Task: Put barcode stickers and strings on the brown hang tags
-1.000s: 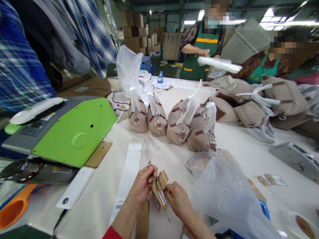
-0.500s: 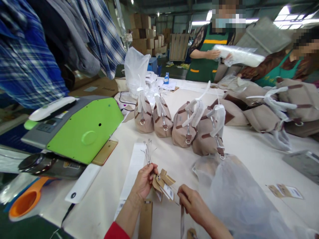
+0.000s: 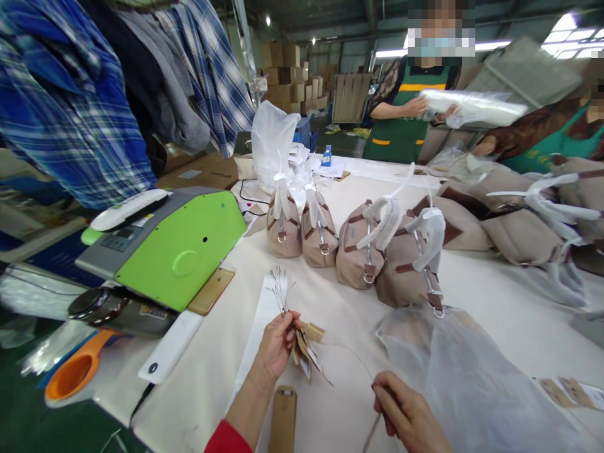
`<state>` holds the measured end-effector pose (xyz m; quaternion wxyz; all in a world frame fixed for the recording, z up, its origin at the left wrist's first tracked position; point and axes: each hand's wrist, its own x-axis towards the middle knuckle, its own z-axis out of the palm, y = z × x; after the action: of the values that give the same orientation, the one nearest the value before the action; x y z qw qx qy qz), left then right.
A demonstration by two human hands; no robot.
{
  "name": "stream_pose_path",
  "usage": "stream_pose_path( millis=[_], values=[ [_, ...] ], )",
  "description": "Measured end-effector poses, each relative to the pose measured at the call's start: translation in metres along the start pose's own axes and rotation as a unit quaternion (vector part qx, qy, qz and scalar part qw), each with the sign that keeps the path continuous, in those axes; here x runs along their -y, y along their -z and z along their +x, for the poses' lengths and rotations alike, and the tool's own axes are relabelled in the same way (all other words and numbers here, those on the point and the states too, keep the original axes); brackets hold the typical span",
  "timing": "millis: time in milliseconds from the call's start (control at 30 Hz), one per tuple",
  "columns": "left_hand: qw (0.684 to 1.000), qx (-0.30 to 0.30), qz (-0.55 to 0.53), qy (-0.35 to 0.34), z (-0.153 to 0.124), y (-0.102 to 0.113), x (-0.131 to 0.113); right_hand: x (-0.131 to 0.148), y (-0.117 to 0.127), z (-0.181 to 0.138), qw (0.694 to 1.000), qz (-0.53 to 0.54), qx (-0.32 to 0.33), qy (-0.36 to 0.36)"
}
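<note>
My left hand (image 3: pixel 276 346) is closed in a pinch on a bundle of hang tags (image 3: pixel 304 352), made of brown card. Their thin dark strings (image 3: pixel 282 292) fan out above my fingers. Lower right, my right hand (image 3: pixel 408 409) pinches a thin string (image 3: pixel 361 358) that curves across from the bundle. More of that string, or something attached to it, trails blurred below this hand. Another brown card tag (image 3: pixel 284 418) lies flat on the table below my left wrist. A white paper strip (image 3: pixel 257 330) is partly hidden behind my left forearm.
Several beige handbags (image 3: pixel 361 248) with wrapped handles stand beyond my hands. A clear plastic bag (image 3: pixel 472 377) spreads at right, beside more tags (image 3: pixel 569 393). At left are a green machine (image 3: pixel 184 245), a phone (image 3: pixel 212 290) and an orange scoop (image 3: pixel 75 374). A co-worker (image 3: pixel 415 113) holds a plastic roll.
My right hand has moved right and down, away from the bundle, and a string now stretches between both hands. My left hand keeps its hold. The view has shifted slightly left.
</note>
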<state>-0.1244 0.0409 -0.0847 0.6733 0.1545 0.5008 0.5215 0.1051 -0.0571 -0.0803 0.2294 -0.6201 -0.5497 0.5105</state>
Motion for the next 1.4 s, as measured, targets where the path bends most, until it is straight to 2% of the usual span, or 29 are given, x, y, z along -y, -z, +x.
stream_pose_path(
  millis=[133,200,300,500,733,933,1100,1300,1400],
  values=[
    [0.999,0.024,0.032,-0.003,-0.005,-0.005,0.003,0.005,-0.001,-0.003,0.994,0.098,-0.056,-0.007],
    [0.997,0.045,0.054,0.006,-0.011,-0.010,0.007,0.011,-0.006,0.001,0.992,0.108,-0.070,0.008],
    [0.993,0.076,0.084,0.021,-0.019,-0.019,0.015,0.022,-0.015,0.011,0.995,0.069,-0.066,0.034],
    [0.984,0.125,0.119,0.041,-0.026,-0.026,0.023,0.039,-0.027,0.030,0.998,-0.019,-0.036,0.037],
    [0.981,0.135,0.125,0.053,-0.026,-0.022,0.025,0.042,-0.025,0.033,0.992,-0.116,-0.020,0.056],
    [0.979,0.147,0.133,0.052,-0.026,-0.026,0.029,0.044,-0.023,0.037,0.981,-0.172,-0.033,0.079],
    [0.977,0.149,0.144,0.055,-0.025,-0.026,0.032,0.036,-0.026,0.041,0.972,-0.193,-0.077,0.112],
    [0.984,0.122,0.119,0.060,-0.021,-0.021,0.033,0.025,-0.031,0.034,0.950,-0.170,-0.191,0.179],
    [0.986,0.111,0.107,0.068,-0.020,-0.019,0.033,0.024,-0.039,0.029,0.943,-0.157,-0.207,0.210]
  ],
)
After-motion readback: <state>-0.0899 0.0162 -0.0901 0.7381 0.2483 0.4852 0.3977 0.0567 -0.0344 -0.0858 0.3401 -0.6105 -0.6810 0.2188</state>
